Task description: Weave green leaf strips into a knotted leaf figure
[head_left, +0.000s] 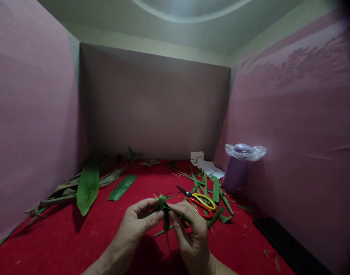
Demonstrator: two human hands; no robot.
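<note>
Between my two hands is a small woven figure of green leaf strips, with thin pointed ends sticking out and one strip hanging down. My left hand pinches its left side between thumb and fingers. On the other side, my right hand grips a strip with thumb and forefinger. Scissors with one yellow and one red handle lie just beyond my right hand, blades pointing to the upper left. Cut green leaf strips are scattered around and behind them.
A broad green leaf rests on dried leaves at left, near a cut leaf piece. White papers lie at the back. A purple tumbler with plastic wrap stands right, behind a flat black object. Pink walls flank the red cloth.
</note>
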